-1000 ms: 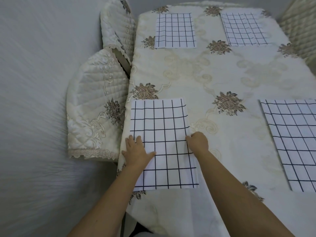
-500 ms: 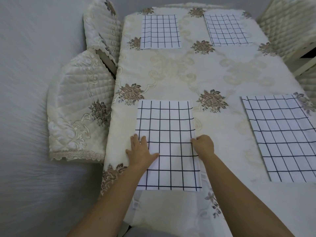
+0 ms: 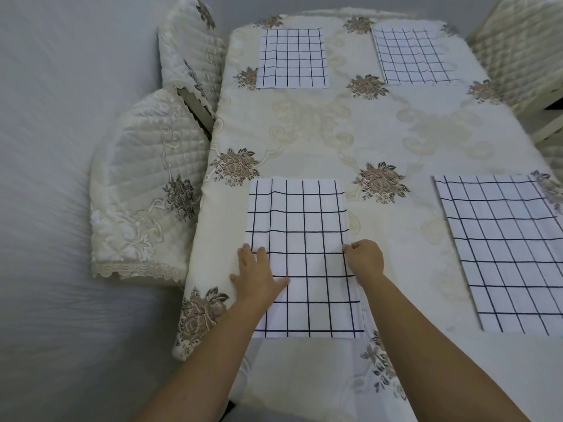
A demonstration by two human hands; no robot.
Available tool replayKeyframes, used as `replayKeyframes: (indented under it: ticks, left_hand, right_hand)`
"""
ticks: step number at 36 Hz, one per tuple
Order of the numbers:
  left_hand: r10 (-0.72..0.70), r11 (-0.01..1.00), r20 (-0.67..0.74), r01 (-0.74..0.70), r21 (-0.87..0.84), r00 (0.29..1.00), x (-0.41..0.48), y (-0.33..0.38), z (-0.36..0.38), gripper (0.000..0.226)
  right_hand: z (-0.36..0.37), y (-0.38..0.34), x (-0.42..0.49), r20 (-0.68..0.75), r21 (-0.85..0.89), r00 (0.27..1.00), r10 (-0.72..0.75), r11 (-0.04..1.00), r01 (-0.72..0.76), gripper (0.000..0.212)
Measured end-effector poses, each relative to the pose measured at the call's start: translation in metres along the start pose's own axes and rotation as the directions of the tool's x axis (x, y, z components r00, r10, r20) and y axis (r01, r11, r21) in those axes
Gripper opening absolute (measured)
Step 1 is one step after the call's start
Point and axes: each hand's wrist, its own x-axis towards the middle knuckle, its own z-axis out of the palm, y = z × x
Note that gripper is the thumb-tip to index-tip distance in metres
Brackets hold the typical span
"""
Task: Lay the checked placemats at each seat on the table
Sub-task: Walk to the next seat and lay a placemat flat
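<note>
Near-left placemat [image 3: 304, 226], drawn inboard from the bench [image 3: 335, 132] edge since a second ago: my left grip [image 3: 259, 278] presses flat-fingered on its left margin, my right grip [image 3: 365, 260] pinches its right margin; placement, I judge, nearly finished.

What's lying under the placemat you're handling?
The cream floral tablecloth shows all round the placemat, so it lies on that. The left hand rests on it; the right hand pinches its edge. The tabletop is hidden.
</note>
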Motion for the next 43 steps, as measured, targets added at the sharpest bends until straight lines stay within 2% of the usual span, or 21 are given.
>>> replayKeyframes:
  ticks: [11, 26, 33, 36, 39, 41, 43]
  left_hand:
    - [-0.021, 1.000, -0.012, 0.021, 0.022, 1.000, -0.001, -0.001, -0.002, 0.087]
    - [-0.015, 0.992, 0.029, 0.012, 0.123, 0.999, 0.001, -0.003, -0.003, 0.085]
    - [0.004, 0.984, 0.021, -0.008, 0.176, 1.000, 0.000, -0.005, -0.002, 0.083]
    - [0.065, 0.973, 0.005, -0.065, 0.223, 0.998, -0.001, -0.005, -0.004, 0.079]
    - [0.228, 0.941, -0.023, -0.214, 0.263, 0.973, -0.002, -0.003, -0.004, 0.064]
    - [0.304, 0.919, -0.012, -0.291, 0.266, 0.952, -0.002, 0.002, -0.003, 0.055]
    - [0.341, 0.902, 0.001, -0.327, 0.282, 0.940, 0.000, 0.007, 0.000, 0.051]
  right_hand:
    - [-0.004, 0.000, 0.000, 0.015, -0.024, 0.999, -0.038, 0.999, 0.039, 0.051]
    - [-0.003, 0.003, 0.002, 0.019, -0.033, 1.000, -0.013, 0.999, 0.014, 0.048]
    - [-0.001, 0.005, 0.001, -0.025, -0.025, 0.999, -0.023, 0.999, 0.023, 0.048]
    - [0.000, 0.004, 0.001, -0.047, 0.005, 0.999, -0.014, 1.000, 0.014, 0.045]
    - [0.000, -0.004, -0.006, -0.142, 0.037, 0.990, -0.006, 0.999, 0.011, 0.018]
    - [0.004, -0.007, -0.009, -0.216, -0.063, 0.972, -0.091, 0.995, 0.080, 0.029]
    - [0.011, -0.013, -0.015, -0.249, -0.183, 0.931, -0.268, 0.957, 0.227, 0.030]
